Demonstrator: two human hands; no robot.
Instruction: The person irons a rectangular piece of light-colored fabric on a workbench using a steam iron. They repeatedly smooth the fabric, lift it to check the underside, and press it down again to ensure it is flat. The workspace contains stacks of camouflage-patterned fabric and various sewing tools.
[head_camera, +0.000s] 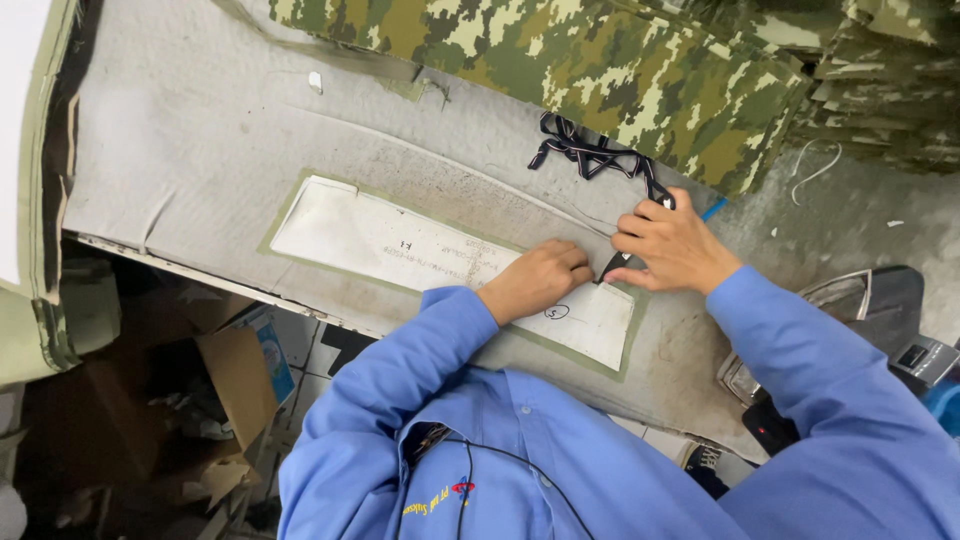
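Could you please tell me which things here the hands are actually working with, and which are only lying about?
In hand: white pattern piece, pressed by left hand; small dark tool in right hand; striped ribbon.

Lying about: camouflage fabric, iron, cardboard box.

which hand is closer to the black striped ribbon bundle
Right. The right hand touches the trailing end of the black striped ribbon bundle. The left hand rests apart from it, lower on the white template.
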